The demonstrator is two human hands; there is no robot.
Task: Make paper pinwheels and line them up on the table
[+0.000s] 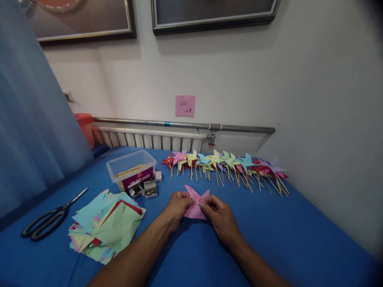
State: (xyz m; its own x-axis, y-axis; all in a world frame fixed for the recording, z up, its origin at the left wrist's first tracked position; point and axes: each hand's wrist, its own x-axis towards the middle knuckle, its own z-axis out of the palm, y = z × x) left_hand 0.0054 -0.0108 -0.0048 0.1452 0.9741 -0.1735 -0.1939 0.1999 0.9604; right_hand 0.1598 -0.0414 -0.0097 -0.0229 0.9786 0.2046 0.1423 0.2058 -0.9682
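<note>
A pink paper pinwheel (196, 211), partly folded, is held between both hands above the blue cloth. My left hand (179, 205) pinches its left side near the centre. Against its middle from the right press the thumb and fingers of my right hand (218, 213). Part of the paper is hidden behind my fingers. To the left lies a pile of cut coloured paper squares (119, 227), a pale green one on top. Small open boxes of metal pins (150, 191) stand beyond my left hand.
A clear plastic tub (131, 165) holds thin wooden sticks (130, 170). Scissors (56, 215) lie at the far left. Finished pinwheels on sticks (227, 163) form a row along the back. Behind the table are a radiator (149, 137) and a metal pipe (185, 125).
</note>
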